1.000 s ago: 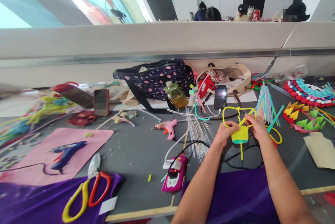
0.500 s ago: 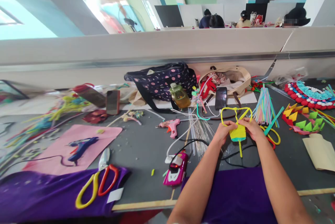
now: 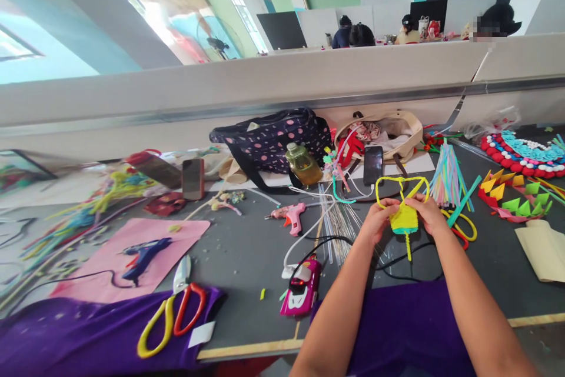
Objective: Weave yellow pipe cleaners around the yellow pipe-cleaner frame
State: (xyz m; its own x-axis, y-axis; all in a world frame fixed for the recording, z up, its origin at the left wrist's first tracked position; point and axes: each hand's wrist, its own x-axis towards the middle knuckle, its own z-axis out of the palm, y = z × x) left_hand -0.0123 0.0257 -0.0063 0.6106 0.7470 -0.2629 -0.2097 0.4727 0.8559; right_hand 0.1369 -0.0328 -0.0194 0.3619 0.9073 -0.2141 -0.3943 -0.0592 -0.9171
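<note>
A yellow pipe-cleaner figure is held up between both hands above the table. Its body is a flat yellow block with a turquoise band low down, a twisted yellow stem below and two loops on top. My left hand pinches its upper left side, and my right hand pinches the upper right. Behind the right wrist lie yellow-and-red scissors, partly hidden. A bundle of pastel pipe cleaners stands just beyond that hand.
A pink glue gun, a magenta toy-car-shaped device and cables lie left of my arms. Large scissors and a blue glue gun are farther left. Bags, a bottle and a phone line the back.
The view has shifted slightly, so the table's things appear a little lower and to the right. Both hands keep the same pinch on the yellow figure.
</note>
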